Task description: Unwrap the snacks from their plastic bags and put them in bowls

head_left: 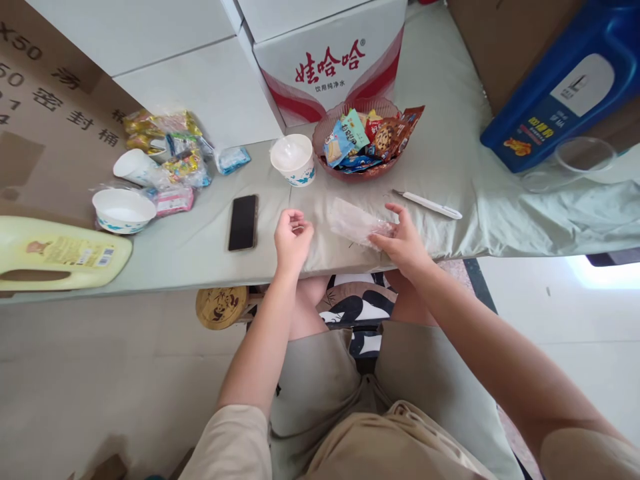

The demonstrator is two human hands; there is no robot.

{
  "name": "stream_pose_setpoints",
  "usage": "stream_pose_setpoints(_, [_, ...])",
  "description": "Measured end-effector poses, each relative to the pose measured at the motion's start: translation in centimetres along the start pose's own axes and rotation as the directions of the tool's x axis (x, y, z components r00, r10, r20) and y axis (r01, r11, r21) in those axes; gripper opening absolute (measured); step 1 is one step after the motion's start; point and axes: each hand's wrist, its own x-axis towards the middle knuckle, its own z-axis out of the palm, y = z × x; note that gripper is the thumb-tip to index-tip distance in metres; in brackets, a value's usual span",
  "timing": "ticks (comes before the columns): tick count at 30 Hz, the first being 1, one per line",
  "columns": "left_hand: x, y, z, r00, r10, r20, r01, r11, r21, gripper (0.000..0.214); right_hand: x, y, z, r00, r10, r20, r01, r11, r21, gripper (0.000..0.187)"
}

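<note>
My right hand [401, 242] pinches one end of a clear, crinkled plastic bag [357, 222] between thumb and fingers, just above the cloth. My left hand [293, 240] is closed, its fingers curled toward the thumb, over the table's front edge; whether anything is in it is hidden. Left of it a black phone [243, 223] lies flat. Behind my hands stands a white paper cup [293, 160] with clear plastic film inside. A pinkish glass bowl [345, 175] beside the cup is heaped with snack packets [373, 141]. Near my right fingers lies a white pen-like tool [431, 205].
Paper cups [134, 167], a paper bowl [123, 211] and wrapped snacks [185, 160] cluster at the left, near a yellow jug [65, 253]. White boxes [327, 63] line the back. A blue bottle [555, 87] and a clear plastic cup [585, 157] stand right. A wooden stool [221, 308] is below.
</note>
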Motion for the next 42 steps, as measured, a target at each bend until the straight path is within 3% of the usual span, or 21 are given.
stream_pose_setpoints(2, [-0.9,0.6,0.7,0.997,0.041,0.058,-0.043,0.998,0.038,0.014,-0.6,-0.4,0.1,0.997,-0.005,-0.082,-0.007,0.989,-0.147,0.040])
stream_pose_setpoints(4, [-2.1,1.3,1.7,0.968,0.076,0.239,-0.085,0.996,0.026,0.017,-1.5,-1.0,0.4,0.994,-0.050,-0.096,0.026,0.971,-0.239,0.018])
stream_pose_setpoints(6, [-3.1,1.9,2.7,0.913,0.098,0.397,-0.083,0.995,-0.055,0.033,-2.5,-1.8,0.8,0.990,-0.133,-0.038,0.122,0.971,-0.207,0.012])
stream_pose_setpoints(9, [-4.0,2.3,3.6,0.832,0.078,0.550,0.048,0.976,-0.211,0.046,-3.7,-2.6,1.4,0.972,-0.199,0.125,0.203,0.979,-0.020,0.014])
stream_pose_setpoints(12, [-4.0,2.1,3.7,0.836,0.033,0.548,0.127,0.960,-0.251,0.046,-4.1,-2.7,1.4,0.970,-0.134,0.203,0.125,0.990,0.060,0.026])
stream_pose_setpoints(14, [-3.9,1.9,3.5,0.871,0.010,0.491,0.120,0.965,-0.233,0.043,-3.8,-2.3,1.2,0.988,-0.120,0.099,0.120,0.993,0.005,0.028])
stream_pose_setpoints(17, [-3.7,1.6,3.1,0.883,-0.016,0.469,0.119,0.974,-0.192,0.040,-2.8,-1.3,1.1,0.963,-0.255,-0.086,0.239,0.957,-0.164,0.020])
stream_pose_setpoints(20, [-3.4,1.3,2.9,0.858,-0.039,0.511,0.127,0.982,-0.138,0.034,-1.8,-0.2,0.8,0.932,-0.362,-0.001,0.346,0.892,-0.290,0.018])
stream_pose_setpoints(22, [-2.6,0.9,2.6,0.879,-0.039,0.475,0.092,0.992,-0.088,0.028,-1.2,0.5,0.5,0.909,-0.413,0.056,0.403,0.837,-0.371,0.019])
stream_pose_setpoints(25, [0.2,0.7,1.4,0.964,0.003,0.266,-0.002,1.000,-0.005,0.021,-0.6,1.5,-0.5,0.870,-0.489,0.068,0.452,0.734,-0.507,0.016])
stream_pose_setpoints(27, [3.0,1.3,0.1,0.989,0.078,0.124,-0.092,0.990,0.108,0.019,-0.4,2.0,-0.9,0.869,-0.486,0.096,0.449,0.690,-0.568,0.015])
stream_pose_setpoints(29, [6.3,2.6,-1.5,0.977,0.214,0.018,-0.209,0.928,0.309,0.012,-0.4,2.4,-0.9,0.868,-0.476,0.144,0.452,0.636,-0.625,0.015])
stream_pose_setpoints(31, [9.6,4.6,-2.5,0.922,0.381,-0.071,-0.296,0.810,0.507,0.013,-0.5,2.5,-0.5,0.849,-0.490,0.198,0.477,0.550,-0.685,0.017])
stream_pose_setpoints(33, [12.7,6.5,-2.7,0.874,0.485,-0.033,-0.351,0.676,0.648,0.018,-0.6,2.5,0.1,0.823,-0.516,0.238,0.497,0.449,-0.743,0.018])
stream_pose_setpoints(34, [14.1,7.2,-2.4,0.871,0.489,0.037,-0.375,0.616,0.693,0.020,-0.7,2.5,0.4,0.812,-0.526,0.252,0.500,0.406,-0.765,0.019])
stream_pose_setpoints(36, [16.4,8.0,-1.3,0.890,0.408,0.206,-0.409,0.509,0.757,0.022,-0.8,2.4,0.7,0.796,-0.541,0.273,0.506,0.347,-0.790,0.019])
stream_pose_setpoints(38, [18.3,8.0,0.2,0.916,0.199,0.348,-0.401,0.425,0.811,0.024,-0.8,2.3,0.6,0.780,-0.556,0.287,0.520,0.321,-0.791,0.019])
stream_pose_setpoints(40, [19.7,7.6,1.4,0.905,-0.059,0.422,-0.370,0.384,0.846,0.027,-0.8,2.3,0.5,0.763,-0.573,0.299,0.541,0.313,-0.780,0.019])
stream_pose_setpoints(42, [20.8,7.3,2.1,0.895,-0.151,0.419,-0.337,0.384,0.859,0.026,-0.8,2.3,0.3,0.747,-0.590,0.308,0.562,0.313,-0.765,0.019])
